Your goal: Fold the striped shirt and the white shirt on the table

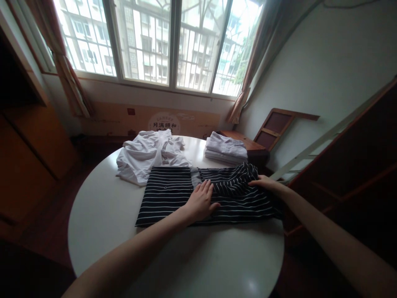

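A black garment with thin white stripes lies folded lengthwise across the round table, a light grey strip showing near its middle. My left hand rests flat on it, fingers stretched out. At its right end, my right hand pinches a bunched, rumpled part of the cloth; some of its fingertips are hidden in the folds. Behind the garment to the left is a loose, crumpled heap of white clothing. To the back right sits a neat stack of folded white clothes.
Everything lies on a white round table with a glossy top. Beyond it stand a low wooden cabinet and a leaning wooden frame. A barred window with curtains is ahead. Dark wooden furniture rises close on the right.
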Tool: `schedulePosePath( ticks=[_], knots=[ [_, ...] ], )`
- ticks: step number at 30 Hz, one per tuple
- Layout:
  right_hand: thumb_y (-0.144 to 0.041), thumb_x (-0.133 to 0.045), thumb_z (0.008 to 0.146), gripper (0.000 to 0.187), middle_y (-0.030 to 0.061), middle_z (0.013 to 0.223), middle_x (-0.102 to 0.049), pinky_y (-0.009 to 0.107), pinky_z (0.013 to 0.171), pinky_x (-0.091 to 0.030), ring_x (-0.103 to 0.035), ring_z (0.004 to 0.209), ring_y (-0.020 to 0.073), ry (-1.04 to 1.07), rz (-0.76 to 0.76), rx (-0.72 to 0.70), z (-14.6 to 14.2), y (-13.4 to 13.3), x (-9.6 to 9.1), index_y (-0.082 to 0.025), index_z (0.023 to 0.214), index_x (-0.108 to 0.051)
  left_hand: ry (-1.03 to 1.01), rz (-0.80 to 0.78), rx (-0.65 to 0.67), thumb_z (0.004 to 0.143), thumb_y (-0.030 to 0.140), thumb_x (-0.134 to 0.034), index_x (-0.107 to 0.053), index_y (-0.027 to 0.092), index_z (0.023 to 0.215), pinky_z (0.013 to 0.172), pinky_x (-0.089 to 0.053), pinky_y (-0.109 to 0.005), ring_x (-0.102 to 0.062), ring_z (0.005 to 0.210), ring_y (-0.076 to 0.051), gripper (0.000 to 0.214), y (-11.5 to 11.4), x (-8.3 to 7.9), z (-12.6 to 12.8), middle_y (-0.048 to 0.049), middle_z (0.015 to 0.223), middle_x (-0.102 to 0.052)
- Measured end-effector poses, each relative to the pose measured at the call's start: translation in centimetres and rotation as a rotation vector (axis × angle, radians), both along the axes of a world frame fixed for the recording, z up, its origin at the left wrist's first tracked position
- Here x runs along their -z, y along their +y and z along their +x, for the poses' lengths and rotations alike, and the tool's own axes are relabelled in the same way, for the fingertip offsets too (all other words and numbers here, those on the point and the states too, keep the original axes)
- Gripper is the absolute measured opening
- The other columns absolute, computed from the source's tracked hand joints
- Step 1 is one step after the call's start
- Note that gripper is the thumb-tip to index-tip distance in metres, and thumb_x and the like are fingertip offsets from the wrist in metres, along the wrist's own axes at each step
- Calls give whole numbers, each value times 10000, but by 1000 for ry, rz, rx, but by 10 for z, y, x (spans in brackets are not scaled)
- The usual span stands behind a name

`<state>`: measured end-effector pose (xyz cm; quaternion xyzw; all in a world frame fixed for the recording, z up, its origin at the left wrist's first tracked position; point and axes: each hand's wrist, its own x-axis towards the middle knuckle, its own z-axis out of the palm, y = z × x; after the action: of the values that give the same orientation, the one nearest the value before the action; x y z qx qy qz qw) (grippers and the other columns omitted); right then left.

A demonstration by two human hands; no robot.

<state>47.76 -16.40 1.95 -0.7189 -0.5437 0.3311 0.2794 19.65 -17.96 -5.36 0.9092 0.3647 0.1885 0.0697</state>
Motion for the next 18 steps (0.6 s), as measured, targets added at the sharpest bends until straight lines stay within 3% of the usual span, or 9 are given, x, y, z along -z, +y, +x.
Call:
schedulePosePath(
  ticks=[3, 6, 11, 14, 18],
  knots=[
    [-200, -660, 590, 118, 115, 727, -667, 319, 602, -510, -625, 638, 216, 73, -145, 13, -11, 5, -24, -148, 689, -624, -17, 6, -35, 859, 523, -269, -292, 49, 1327, 1058, -190, -420, -173, 1324, -276, 667, -9, -9, -15, -189, 1415, -257],
    [-230, -667, 602, 125, 106, 679, -651, 294, 506, -488, -598, 561, 189, 32, -163, -9, -36, 10, -56, -153, 684, -614, 15, -59, 3, 856, 546, -245, -324, 60, 1313, 1040, -228, -424, -212, 1312, -278, 672, -18, -11, -28, -191, 1402, -286],
    [-231, -654, 614, 116, 56, 601, -615, 274, 478, -474, -565, 521, 159, -31, -111, -230, -121, 25, -103, -168, 703, -613, -10, -90, 29, 852, 534, -279, -327, 60, 1307, 1043, -234, -409, -218, 1311, -270, 659, -25, -3, -34, -191, 1406, -275],
    [-196, -638, 621, 72, 33, 543, -587, 250, 473, -456, -530, 489, 130, -109, -80, -393, -183, 38, -111, -151, 666, -604, -67, -87, 18, 851, 528, -291, -353, 77, 1287, 1030, -263, -421, -268, 1288, -275, 630, -27, -3, -38, -186, 1375, -335],
    [-223, -563, 690, 108, 15, 531, -565, 230, 472, -436, -505, 469, 105, -41, -134, -569, -250, 50, -97, -125, 654, -590, -117, -4, 91, 866, 382, -346, -458, 132, 1213, 1019, -279, -452, -355, 1224, -286, 442, -30, 0, -46, -147, 1291, -451]
  ],
)
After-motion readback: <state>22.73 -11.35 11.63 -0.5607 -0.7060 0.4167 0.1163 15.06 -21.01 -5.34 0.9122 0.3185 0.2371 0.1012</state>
